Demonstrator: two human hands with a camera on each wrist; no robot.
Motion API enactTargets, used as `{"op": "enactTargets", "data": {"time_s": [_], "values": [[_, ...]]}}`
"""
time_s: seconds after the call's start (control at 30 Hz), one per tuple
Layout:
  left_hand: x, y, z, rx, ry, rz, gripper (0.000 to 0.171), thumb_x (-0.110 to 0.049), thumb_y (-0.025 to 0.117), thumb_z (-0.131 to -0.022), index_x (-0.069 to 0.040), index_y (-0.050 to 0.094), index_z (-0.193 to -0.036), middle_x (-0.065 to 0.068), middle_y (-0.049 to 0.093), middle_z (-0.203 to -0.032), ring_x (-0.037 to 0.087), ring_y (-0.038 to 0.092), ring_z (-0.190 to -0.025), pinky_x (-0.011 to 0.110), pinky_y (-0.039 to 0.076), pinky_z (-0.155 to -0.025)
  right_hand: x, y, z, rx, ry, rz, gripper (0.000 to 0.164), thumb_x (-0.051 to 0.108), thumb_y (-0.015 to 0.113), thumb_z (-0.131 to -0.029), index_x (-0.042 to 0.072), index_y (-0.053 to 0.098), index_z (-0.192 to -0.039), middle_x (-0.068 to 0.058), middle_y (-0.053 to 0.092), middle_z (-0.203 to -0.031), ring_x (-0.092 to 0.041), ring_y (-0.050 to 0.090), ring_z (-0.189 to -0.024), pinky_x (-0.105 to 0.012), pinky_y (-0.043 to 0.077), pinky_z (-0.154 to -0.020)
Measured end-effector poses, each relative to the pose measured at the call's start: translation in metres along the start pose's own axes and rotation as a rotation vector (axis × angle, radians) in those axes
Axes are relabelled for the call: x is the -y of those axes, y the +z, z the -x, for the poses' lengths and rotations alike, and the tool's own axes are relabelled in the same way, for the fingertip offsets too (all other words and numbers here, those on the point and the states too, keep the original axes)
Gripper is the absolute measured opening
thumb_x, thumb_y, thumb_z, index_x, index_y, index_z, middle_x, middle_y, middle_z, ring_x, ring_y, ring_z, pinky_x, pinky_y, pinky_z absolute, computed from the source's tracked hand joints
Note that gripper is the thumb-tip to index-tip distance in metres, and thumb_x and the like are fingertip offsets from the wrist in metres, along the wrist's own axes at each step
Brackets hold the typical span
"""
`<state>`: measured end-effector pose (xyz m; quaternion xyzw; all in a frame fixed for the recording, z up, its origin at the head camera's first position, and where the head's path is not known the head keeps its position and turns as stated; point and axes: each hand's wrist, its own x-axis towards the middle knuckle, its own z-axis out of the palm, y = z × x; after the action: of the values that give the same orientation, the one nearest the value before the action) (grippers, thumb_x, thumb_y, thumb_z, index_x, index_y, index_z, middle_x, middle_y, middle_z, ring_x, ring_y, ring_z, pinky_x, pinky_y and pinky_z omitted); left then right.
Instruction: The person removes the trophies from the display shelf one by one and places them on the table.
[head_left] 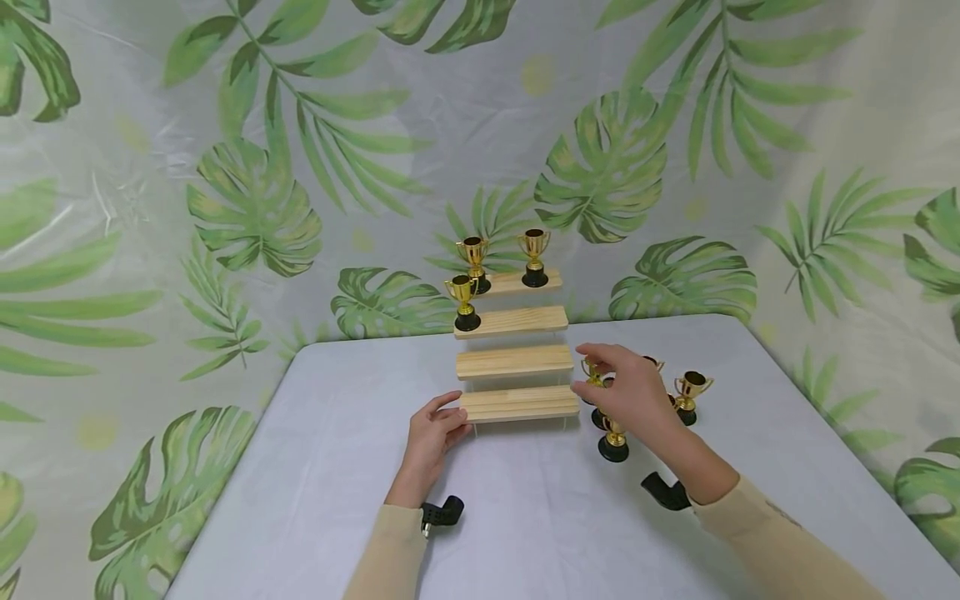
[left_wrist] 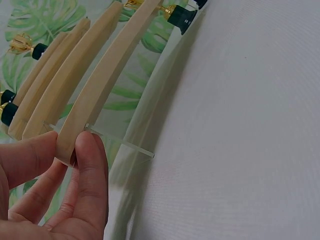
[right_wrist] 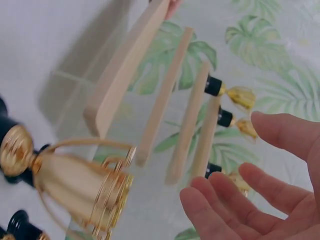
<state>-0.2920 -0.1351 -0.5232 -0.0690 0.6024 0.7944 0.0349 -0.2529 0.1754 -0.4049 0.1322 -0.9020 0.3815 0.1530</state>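
My left hand pinches the left end of the lowest wooden step of a tiered display stand, thumb and fingers on either side of it in the left wrist view. My right hand hovers right of the stand, thumb and fingers parted around air. Under and around it stand several small gold trophies with black bases, among them a front trophy and a right-hand trophy; the hand partly hides others. Two trophies stand on the top step, and one trophy is at the left of the step below.
A white cloth covers the table. Behind it hangs a leaf-patterned curtain. Clear supports hold up the wooden steps. Black wrist mounts show by both sleeves.
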Motion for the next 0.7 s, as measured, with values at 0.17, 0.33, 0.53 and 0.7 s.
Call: {"op": "enactTargets", "data": {"time_s": [0.17,0.33,0.53,0.7], "values": [[-0.001,-0.001,0.0,0.003,0.008,0.0,0.047,0.001,0.071,-0.092,-0.002,0.059,-0.138,0.021,0.066,-0.109,0.026,0.07,-0.092,0.032,0.06,-0.082,0.007,0.013,-0.009,-0.005,-0.022,-0.01,0.054,0.023,0.084,-0.085,0.013,0.064,-0.134,-0.01,0.068,-0.116,-0.029,0.066,-0.102,-0.044,0.059,-0.077],[-0.001,0.0,0.001,0.007,0.014,0.003,0.048,0.0,0.07,-0.093,-0.001,0.057,-0.139,0.022,0.066,-0.11,0.027,0.07,-0.094,0.033,0.06,-0.083,0.016,0.023,-0.018,0.011,-0.023,-0.079,0.053,0.021,0.083,-0.086,0.015,0.064,-0.135,-0.007,0.067,-0.119,-0.028,0.066,-0.104,-0.042,0.059,-0.083],[0.0,0.0,0.0,0.009,0.022,0.004,0.047,0.001,0.07,-0.093,-0.001,0.058,-0.138,0.022,0.066,-0.109,0.029,0.069,-0.096,0.032,0.06,-0.082,0.024,0.031,-0.028,0.001,-0.024,-0.103,0.051,0.023,0.082,-0.086,0.018,0.064,-0.134,-0.004,0.066,-0.117,-0.027,0.066,-0.103,-0.041,0.059,-0.081],[0.0,0.0,0.0,0.002,0.013,0.009,0.048,0.001,0.071,-0.092,-0.001,0.058,-0.138,0.019,0.067,-0.106,0.026,0.07,-0.093,0.032,0.06,-0.082,0.031,0.037,-0.039,-0.022,-0.023,-0.109,0.05,0.024,0.083,-0.085,0.018,0.065,-0.132,-0.003,0.068,-0.113,-0.025,0.068,-0.1,-0.042,0.059,-0.077]]}}
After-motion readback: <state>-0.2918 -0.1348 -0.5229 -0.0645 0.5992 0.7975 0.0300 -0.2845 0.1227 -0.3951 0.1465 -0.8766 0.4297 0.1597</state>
